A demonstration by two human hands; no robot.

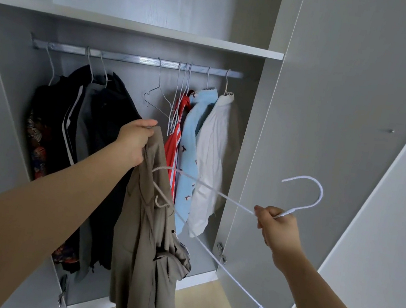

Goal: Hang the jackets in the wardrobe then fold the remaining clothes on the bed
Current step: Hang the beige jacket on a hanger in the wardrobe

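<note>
My left hand [134,141] grips the top of a beige jacket [143,247], which hangs down in front of the open wardrobe. My right hand [276,228] pinches the neck of a white wire hanger [219,194] just below its hook. The hanger lies tilted, and one of its shoulder ends is inside the jacket near the collar. Above runs the metal rail [137,59] with several empty white hangers [178,98] near its middle.
Dark jackets [88,143] hang at the rail's left; a red garment [172,149], a light blue shirt [189,152] and a white shirt [210,160] hang at its right. The open grey door [332,119] stands to the right. A shelf [136,25] spans above the rail.
</note>
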